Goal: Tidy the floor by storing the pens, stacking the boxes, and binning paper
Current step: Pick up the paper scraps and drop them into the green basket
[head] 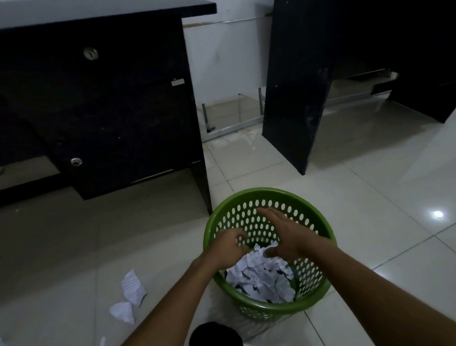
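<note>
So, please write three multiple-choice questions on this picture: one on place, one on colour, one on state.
1. Where do the loose paper scraps lie? A on a desk; B on the floor left of the basket; C right of the basket.
2. What colour is the basket? A red; B white; C green.
3. How is the right hand? A open over the basket; B gripping a pen; C flat on the floor.
Answers: B, the scraps lie on that side; C, its holed wall is green; A, its straight fingers hold nothing.
</note>
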